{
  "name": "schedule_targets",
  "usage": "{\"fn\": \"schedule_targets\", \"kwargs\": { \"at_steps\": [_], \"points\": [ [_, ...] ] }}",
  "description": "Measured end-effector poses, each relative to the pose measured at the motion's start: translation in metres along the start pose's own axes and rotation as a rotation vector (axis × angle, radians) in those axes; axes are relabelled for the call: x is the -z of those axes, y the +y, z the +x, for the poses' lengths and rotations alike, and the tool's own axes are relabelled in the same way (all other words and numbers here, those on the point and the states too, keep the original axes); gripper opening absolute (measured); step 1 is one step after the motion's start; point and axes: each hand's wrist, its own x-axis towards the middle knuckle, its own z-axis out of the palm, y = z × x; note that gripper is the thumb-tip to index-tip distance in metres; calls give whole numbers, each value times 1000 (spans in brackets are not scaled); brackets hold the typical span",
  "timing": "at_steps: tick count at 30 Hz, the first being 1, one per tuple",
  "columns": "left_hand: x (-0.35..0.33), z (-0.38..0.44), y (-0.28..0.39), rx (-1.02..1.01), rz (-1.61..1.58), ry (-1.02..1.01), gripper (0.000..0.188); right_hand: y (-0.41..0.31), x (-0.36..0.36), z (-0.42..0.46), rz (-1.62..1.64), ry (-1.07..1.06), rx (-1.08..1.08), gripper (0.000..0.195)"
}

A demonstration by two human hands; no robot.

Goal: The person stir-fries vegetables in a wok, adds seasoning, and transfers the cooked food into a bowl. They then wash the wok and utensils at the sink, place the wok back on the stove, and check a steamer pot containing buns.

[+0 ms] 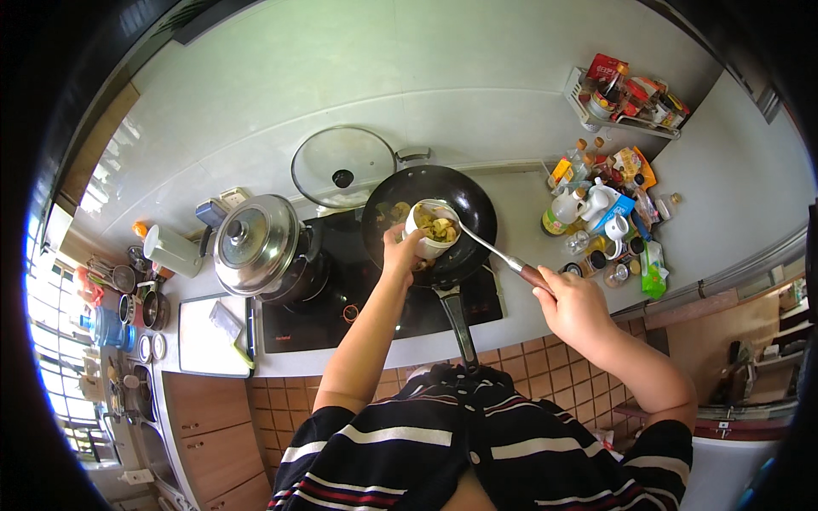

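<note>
My left hand [401, 252] grips a white bowl [427, 247] over the wok. Yellow-green cooked food pieces [441, 225] fill much of the bowl. My right hand [572, 303] is closed around the wooden handle of a metal cooking utensil [489, 246]; its head meets the bowl's right rim, and its exact shape is hidden. Below the bowl, the black wok [473, 198] rests on the cooktop with its long handle [457, 326] toward my body. More food [391, 214] lies in the wok's left side, partly covered by my hand and the bowl.
A lidded steel pot [259, 246] stands left on the black cooktop [377, 313]. The glass lid [345, 167] leans against the wall. A white cutting board [214, 335] lies farther left. Several bottles and jars [601, 217] crowd the counter's right, below a wall rack [623, 121].
</note>
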Motion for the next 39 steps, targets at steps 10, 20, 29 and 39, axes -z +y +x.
{"fn": "schedule_targets", "kwargs": {
  "at_steps": [10,20,29,39],
  "points": [
    [8,1,2,-70,-102,-85,52,-12,23,-5,-162,136,91,40],
    [58,-47,-3,-21,-226,-123,52,48,58,17,1012,-283,-759,23],
    [130,-165,-34,-35,-374,-114,48,137,-22,221,-26,-470,-41,46],
    [140,-204,-32,-137,-525,14,46,-2,-29,276,-140,-420,735,28]
  ]
}}
